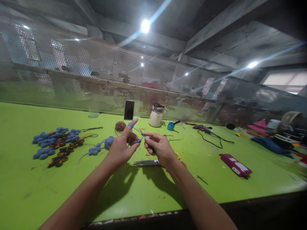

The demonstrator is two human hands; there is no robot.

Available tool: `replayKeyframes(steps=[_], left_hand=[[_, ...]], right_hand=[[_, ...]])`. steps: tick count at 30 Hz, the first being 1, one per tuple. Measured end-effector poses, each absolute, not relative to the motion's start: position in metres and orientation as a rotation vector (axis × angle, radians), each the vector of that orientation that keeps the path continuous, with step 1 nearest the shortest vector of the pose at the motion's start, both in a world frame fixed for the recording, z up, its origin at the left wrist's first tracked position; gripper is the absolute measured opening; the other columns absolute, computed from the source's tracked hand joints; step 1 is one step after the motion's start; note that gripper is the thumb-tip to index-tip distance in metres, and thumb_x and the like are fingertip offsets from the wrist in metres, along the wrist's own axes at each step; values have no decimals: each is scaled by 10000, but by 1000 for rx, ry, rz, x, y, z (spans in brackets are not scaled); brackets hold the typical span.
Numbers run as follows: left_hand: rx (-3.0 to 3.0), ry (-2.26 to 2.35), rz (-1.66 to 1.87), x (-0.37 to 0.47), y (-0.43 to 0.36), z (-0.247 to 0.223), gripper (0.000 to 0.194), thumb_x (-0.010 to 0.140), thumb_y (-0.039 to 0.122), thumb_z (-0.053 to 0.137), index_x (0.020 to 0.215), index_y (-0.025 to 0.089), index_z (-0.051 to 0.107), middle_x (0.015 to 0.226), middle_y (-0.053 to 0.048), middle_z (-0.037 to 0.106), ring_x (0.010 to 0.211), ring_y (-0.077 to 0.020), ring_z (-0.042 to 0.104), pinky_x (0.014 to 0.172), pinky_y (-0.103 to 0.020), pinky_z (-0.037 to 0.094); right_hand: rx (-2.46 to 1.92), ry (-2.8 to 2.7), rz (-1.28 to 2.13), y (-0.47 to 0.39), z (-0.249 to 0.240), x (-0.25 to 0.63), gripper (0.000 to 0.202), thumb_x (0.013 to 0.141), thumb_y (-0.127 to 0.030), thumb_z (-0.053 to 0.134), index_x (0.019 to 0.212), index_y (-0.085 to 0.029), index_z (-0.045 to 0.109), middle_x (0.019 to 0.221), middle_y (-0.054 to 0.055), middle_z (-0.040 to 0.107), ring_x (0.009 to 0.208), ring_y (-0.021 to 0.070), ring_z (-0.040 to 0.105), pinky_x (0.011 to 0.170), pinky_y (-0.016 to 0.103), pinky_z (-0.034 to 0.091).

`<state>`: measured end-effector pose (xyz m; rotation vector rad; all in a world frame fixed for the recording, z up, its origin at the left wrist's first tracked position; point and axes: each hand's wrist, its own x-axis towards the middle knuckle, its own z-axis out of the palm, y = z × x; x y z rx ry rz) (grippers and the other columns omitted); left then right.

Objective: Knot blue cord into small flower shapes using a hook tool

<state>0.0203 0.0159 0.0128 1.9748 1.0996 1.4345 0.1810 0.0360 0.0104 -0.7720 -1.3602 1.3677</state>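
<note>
My left hand (pixel 121 148) has blue yarn wound round its raised index finger. Its thumb and other fingers pinch a small blue crochet piece (pixel 137 141). In my right hand (pixel 162 149) is a crochet hook (pixel 153 149) with a green handle, its tip up against the yarn between both hands. Below them lie scissors (pixel 145 163), blades pointing left, their yellow and orange handles partly behind my right wrist. A ball of blue yarn (pixel 109 142) and one blue crocheted flower (pixel 95 149) rest left of my left hand.
Blue flowers (pixel 44 153) and dark orange flowers (pixel 68 149) lie left on the green table (pixel 115 201). A variegated yarn ball (pixel 120 126), phone (pixel 129 110), white jar (pixel 156 119) and blue pot (pixel 170 126) stand behind. At right are a corded blue tool (pixel 202 128) and purple case (pixel 235 165).
</note>
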Motion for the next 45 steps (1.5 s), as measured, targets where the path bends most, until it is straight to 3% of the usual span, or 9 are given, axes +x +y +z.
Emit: replayKeyframes(steps=[6,13,18,24,34,41,45], left_hand=[[1547,878,1383,17,20,16,814,678,159,675,1401,206,303,741,18,560,702,-128,540,656,-255,420],[1298,726,1363,13,17,18,793,625,124,730,1342,209,403,775,17,598,742,-119,559,709,-245,420],[1358,767,1346,11,14,22,793,655,111,707,1358,244,366,794,22,579,701,-119,575,687,-269,433],[1361,750,1342,9,10,27,752,692,154,710,1359,186,363,748,5,593,684,-126,559,652,-268,407],[1277,601,1295,6,9,26,552,714,136,695,1234,194,520,779,4,610,711,-118,572,685,-258,418],[1428,628,1355,8,6,29,647,672,128,730,1265,227,494,784,7,617,738,-127,573,708,-261,454],[1553,744,1411,12,8,27,679,680,149,714,1305,217,459,746,9,606,717,-135,570,656,-255,453]], right_hand=[[-763,-1320,1372,35,12,182,355,681,-308,709,977,-119,661,540,-32,557,367,33,399,349,162,214],[-726,-1344,1385,34,13,182,343,689,-297,701,984,-127,662,533,-35,560,359,32,396,348,163,215],[-733,-1463,1288,36,14,185,350,713,-294,675,1024,-133,667,534,-39,557,355,36,400,343,172,241],[-781,-1676,1207,38,19,195,340,733,-259,641,1039,-117,681,495,-54,509,357,29,355,364,186,266],[-613,-1833,1460,34,31,213,322,779,-233,611,1083,-138,657,486,-78,385,423,41,291,403,195,176],[-614,-1508,1759,34,28,208,418,762,-247,635,1173,-185,589,545,-64,456,396,24,257,414,199,139],[-760,-1529,1628,33,22,198,459,745,-269,638,1186,-151,589,520,-63,460,386,33,283,397,197,159]])
